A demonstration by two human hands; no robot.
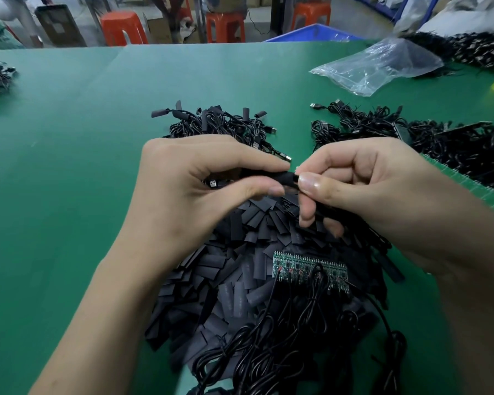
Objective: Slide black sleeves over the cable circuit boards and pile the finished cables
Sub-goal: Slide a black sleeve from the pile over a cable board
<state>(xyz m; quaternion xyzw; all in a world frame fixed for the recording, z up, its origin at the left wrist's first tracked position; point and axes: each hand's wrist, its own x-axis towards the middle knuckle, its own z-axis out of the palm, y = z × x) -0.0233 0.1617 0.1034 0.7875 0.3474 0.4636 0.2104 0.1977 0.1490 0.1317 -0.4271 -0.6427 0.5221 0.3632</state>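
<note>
Left hand (211, 192), head view: thumb and forefinger pinch a black sleeve (284, 178), held level above the green tabletop (69, 143). Right hand (368, 192) meets it tip to tip, thumb and forefinger pinched together at the sleeve's right mouth. What they grip there is mostly hidden; only a pale speck shows. Its other fingers curl downward. A USB plug (213, 183) peeks out under the left palm.

Below the hands: heap of loose sleeves (234, 269). On it lies a strip of green circuit boards (308, 269), with thin black wires (283, 346) running toward the near edge. Beyond the hands: pile of finished cables (220, 121), sleeved ends sticking out. To the right, a tangle of other cables (382, 129); a clear plastic bag (377, 67) farther back.

Judgement: the step in hand looks like feeding a board into the sleeve. The sleeve appears light, soft and flattened, so pressing its flat faces would likely close the mouth; pinching its edges near the opening should bow it open. Boards look thin and stiff, with solder joints probably fragile. Take the board by its edges, never pull on the wire.
</note>
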